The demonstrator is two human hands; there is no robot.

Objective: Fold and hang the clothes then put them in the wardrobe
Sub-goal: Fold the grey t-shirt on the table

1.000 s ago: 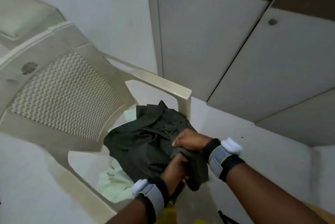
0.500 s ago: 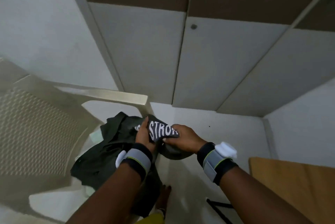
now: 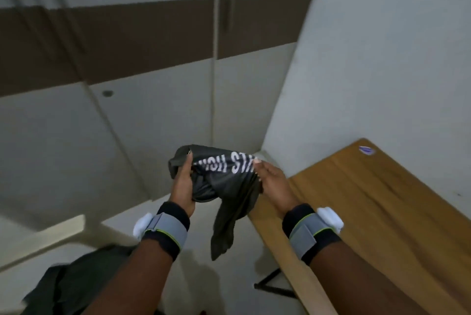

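Left hand (image 3: 182,183), just left of the frame's center, grips the bunched left end of a dark garment (image 3: 224,174), thumb laid up along the cloth and fingers wrapped behind it. Right hand (image 3: 272,183), just right of center, pinches the garment's opposite edge between thumb and fingertips, so both hands are clamped on the same piece. The cloth is held in the air between them, with white lettering across its upper part, upside down and only partly readable. 1 loose end hangs down below the hands. Both wrists wear a grey and black band (image 3: 165,228) with a white block on the outer side.

Right of the hands, a wooden table (image 3: 382,212) fills the lower right of the frame, with a small purple sticker (image 3: 366,150) near its far corner and a black leg (image 3: 270,281) under its near edge. Behind the hands, across the upper left and center, stand wardrobe doors (image 3: 153,116), pale with a brown band. A plain wall (image 3: 395,47) takes the upper right. At the lower left lies a second dark garment (image 3: 71,284), blurred, beside what may be a cream chair arm (image 3: 43,238).
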